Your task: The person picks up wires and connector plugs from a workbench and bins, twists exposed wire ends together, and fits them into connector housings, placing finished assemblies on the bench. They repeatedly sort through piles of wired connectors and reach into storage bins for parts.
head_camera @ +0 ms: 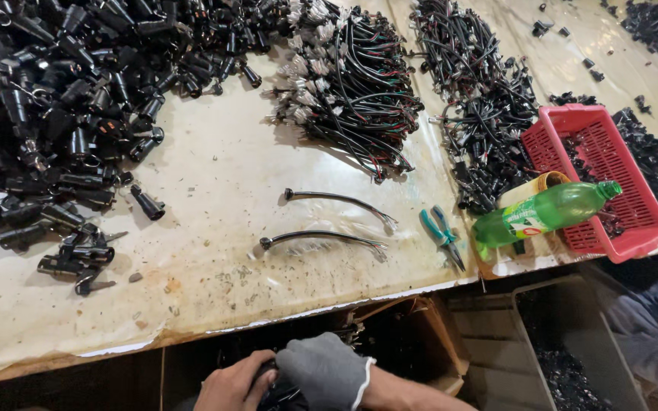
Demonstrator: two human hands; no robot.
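My left hand (234, 383) is bare and my right hand (325, 371) wears a grey glove. Both are below the table's front edge, pressed together around a dark black bundle (279, 394) that is mostly hidden. On the table above them lie two short black cables, one (336, 199) behind the other (321, 237), each with a plug at the left end and bare wires at the right. Teal-handled pliers (439, 232) lie just to their right.
A big heap of black plugs (55, 114) fills the left of the table (215, 175). Two wire bundles (352, 76) (481, 99) lie at the back. A green bottle (542, 213) leans on a red basket (634, 221). Another person's sleeve (649, 327) is at the right, beside a grey bin (573, 350).
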